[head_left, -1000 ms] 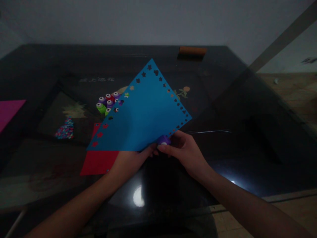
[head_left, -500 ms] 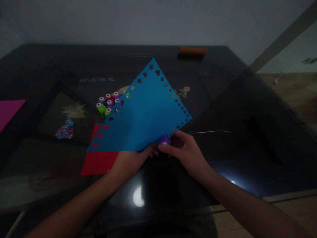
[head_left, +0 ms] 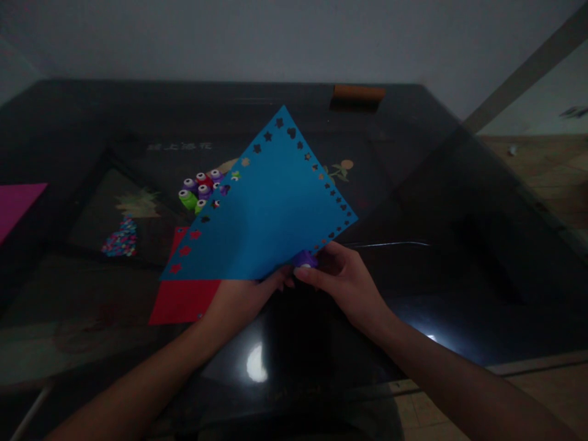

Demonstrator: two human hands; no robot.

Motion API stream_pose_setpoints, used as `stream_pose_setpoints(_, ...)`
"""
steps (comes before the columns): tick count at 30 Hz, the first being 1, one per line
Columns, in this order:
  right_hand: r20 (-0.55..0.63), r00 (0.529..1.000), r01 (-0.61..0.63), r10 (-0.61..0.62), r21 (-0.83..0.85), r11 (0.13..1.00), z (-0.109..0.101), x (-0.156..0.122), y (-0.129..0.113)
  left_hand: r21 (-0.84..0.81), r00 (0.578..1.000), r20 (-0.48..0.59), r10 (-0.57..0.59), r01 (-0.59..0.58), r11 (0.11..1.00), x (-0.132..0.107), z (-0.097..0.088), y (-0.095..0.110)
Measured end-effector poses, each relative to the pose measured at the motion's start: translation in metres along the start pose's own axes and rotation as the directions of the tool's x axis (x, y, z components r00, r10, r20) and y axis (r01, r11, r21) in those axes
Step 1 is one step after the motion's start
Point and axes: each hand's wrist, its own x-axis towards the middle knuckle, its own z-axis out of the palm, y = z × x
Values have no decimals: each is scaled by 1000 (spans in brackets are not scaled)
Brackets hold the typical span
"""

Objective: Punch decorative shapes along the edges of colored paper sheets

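A dark, glossy table (head_left: 413, 184) seen from above, with a person's two bare hands at its near side. Almost nothing has changed over the last second: a bright blue sheet (head_left: 271, 208) has shifted only by a hair, and both hands keep their places. The right hand (head_left: 349, 282) is closed around a small purple craft punch (head_left: 304, 258), its thumb by the white button. The punch sits at the blue sheet's near edge, to the right, at the end of a row of small cut-out shapes. No fresh hole can be made out there, so the punching seems to be at the same spot. The left hand (head_left: 257, 289) lies partly under the sheet, fingertips just beside the punch; whether it grips the paper cannot be told. The sheet is held tilted above the table, one corner pointing away from the person, two of its far edges lined with flowers, stars and hearts. Under its left part lies a red sheet (head_left: 184, 302). Beyond are a cluster of colourful punches (head_left: 204, 191) and, further left, a heap of confetti (head_left: 122, 241).
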Motion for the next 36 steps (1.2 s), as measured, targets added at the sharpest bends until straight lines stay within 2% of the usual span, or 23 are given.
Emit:
stream_pose_setpoints(12, -11, 1000, 14, -14, -16, 1000, 0, 0, 2, -19, 1000, 14, -11, 11, 1000, -1, 0, 0)
stream_pose_setpoints(22, 7, 1000, 10, -10, 10, 1000, 0, 1, 4, 28, 999, 16, -42, 41, 999, -1, -1, 0)
stream_pose_setpoints(36, 20, 999, 34, -35, 25, 999, 0, 3, 7, 18, 1000, 13, -10, 10, 1000, -1, 0, -2)
